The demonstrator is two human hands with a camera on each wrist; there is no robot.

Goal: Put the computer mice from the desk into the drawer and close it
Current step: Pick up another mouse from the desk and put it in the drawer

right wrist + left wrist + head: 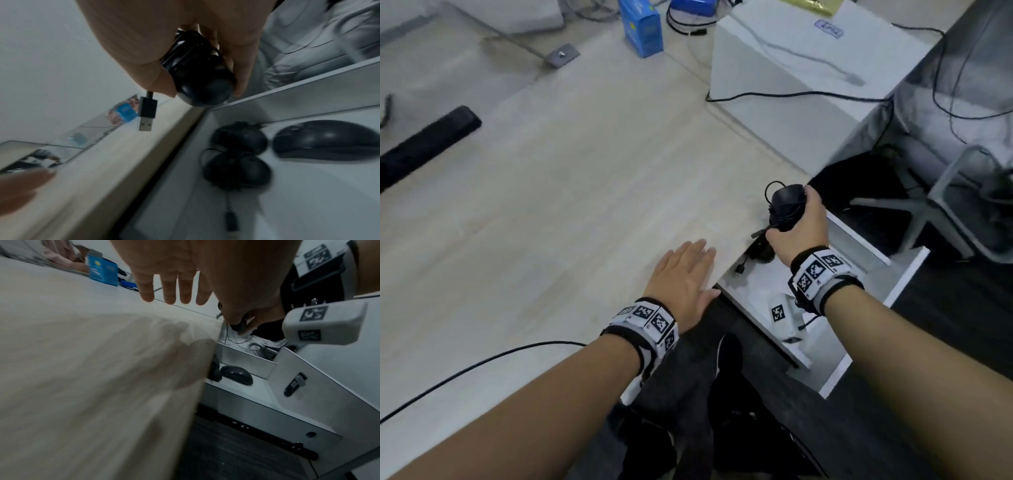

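Observation:
My right hand point(799, 224) grips a black wired mouse point(787, 202) with its cable wound round it, held above the desk corner and the open white drawer point(907, 274). In the right wrist view the mouse point(202, 81) sits between thumb and fingers, its USB plug point(146, 116) dangling. Three black mice lie in the drawer: two small ones point(239, 139) point(238, 172) and a larger one point(327, 141). My left hand point(686, 274) lies flat and open near the desk edge point(722, 270), fingers straight point(185, 288).
A blue box point(642, 27) and a large white box point(808, 72) with cables stand at the back of the desk. A black bar point(424, 144) lies at the left. An office chair base point(917, 212) stands beyond the drawer. The drawer front carries a lock point(294, 384).

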